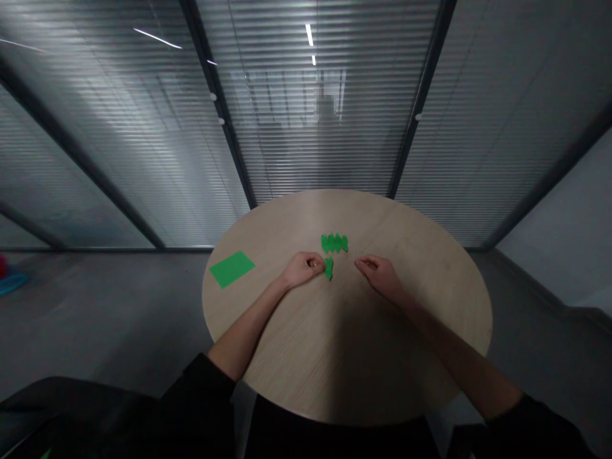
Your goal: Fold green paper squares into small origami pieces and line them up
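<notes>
My left hand (302,269) rests on the round wooden table (344,357) with its fingers curled, pinching a small folded green paper piece (329,268) at its fingertips. Just beyond it lies a row of folded green paper shapes (335,243). My right hand (377,273) lies on the table a short way to the right of the small piece, fingers curled loosely, apart from the paper and with nothing visible in it.
A flat green paper sheet (232,268) lies near the table's left edge. Glass walls with blinds (315,115) stand behind the table. A dark chair back (71,414) is at the lower left, and grey floor surrounds the table.
</notes>
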A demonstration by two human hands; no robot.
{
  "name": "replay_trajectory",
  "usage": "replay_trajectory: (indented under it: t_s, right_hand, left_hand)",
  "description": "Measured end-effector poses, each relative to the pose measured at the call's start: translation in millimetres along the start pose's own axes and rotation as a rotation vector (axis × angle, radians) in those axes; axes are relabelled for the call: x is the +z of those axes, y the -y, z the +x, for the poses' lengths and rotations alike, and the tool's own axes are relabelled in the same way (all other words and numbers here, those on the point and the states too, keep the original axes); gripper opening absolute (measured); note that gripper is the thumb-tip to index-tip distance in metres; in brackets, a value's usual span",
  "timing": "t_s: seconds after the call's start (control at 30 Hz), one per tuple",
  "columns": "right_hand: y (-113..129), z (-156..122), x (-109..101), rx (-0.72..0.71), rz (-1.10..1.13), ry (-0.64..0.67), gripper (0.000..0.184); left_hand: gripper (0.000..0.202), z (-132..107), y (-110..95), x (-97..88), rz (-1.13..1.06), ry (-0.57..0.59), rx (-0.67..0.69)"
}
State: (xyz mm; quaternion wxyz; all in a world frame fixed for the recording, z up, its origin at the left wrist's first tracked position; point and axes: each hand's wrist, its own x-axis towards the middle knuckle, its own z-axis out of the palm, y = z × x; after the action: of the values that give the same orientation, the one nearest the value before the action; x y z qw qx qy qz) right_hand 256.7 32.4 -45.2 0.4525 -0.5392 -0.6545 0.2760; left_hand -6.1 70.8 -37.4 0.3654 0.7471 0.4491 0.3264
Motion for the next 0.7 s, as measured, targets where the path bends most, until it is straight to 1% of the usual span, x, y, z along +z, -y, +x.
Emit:
replay_trajectory:
  t_s: [0.17, 0.33, 0.5, 0.7]
  right_hand:
    - [-1.4, 0.2, -0.7, 0.0, -0.001, 0.008, 0.035]
    - [-2.0, 0.7, -1.1, 0.011, -0.001, 0.008, 0.035]
    - [-1.7, 1.0, -1.1, 0.02, 0.006, 0.01, 0.035]
    - [-2.6, 1.7, -1.8, 0.032, 0.005, -0.013, 0.037]
  left_hand:
    - [0.015, -1.6, -3.4, -1.7, 0.008, 0.042, 0.002]
    - [0.013, -1.6, -4.4, -4.6, -0.025, 0.034, -0.015]
    - [0.018, 1.7, -0.5, -7.5, -0.112, -0.024, -0.031]
    - [0.018, 5.7, 9.5, -2.0, -0.24, -0.149, -0.101]
